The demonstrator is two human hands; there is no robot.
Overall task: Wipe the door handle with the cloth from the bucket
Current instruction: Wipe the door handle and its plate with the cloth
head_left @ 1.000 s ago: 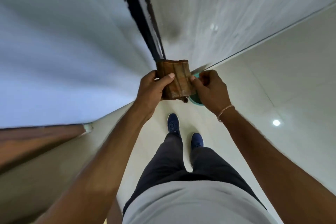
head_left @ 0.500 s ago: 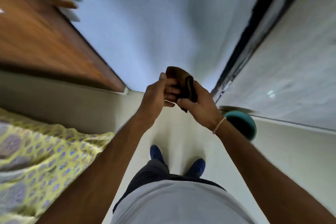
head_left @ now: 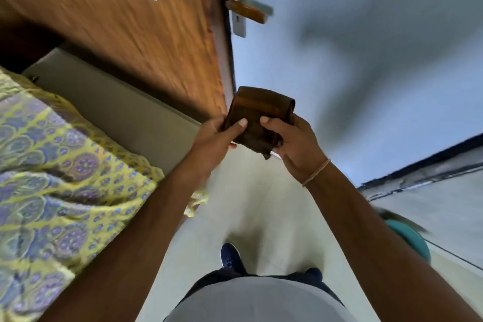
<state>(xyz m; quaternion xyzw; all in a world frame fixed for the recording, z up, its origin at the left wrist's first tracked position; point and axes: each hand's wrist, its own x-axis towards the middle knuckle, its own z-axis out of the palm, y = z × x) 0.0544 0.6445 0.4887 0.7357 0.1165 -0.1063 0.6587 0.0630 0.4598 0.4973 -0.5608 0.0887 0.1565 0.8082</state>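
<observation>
Near the centre of the frame, a folded dark brown cloth is held up between both hands. The left hand grips its left edge, thumb pressed flat on the near face and fingers curled behind, while the right hand closes on the right edge in the same way, its thumb on the front; a thin pale band circles the right wrist. A loose corner of the cloth hangs down between the two palms. In the upper middle of the frame, well above the cloth and apart from it, a wooden lever door handle on a long grey metal plate juts from the edge of a brown wood-grain door, which fills the upper left. A pale blue-grey wall spreads across the upper right. A yellow bedspread with purple patterns covers the left side. At the right edge, low down and partly hidden behind the right forearm, sits a blurred teal round bucket. Two dark blue shoes stand on the pale tiled floor at the bottom centre.
</observation>
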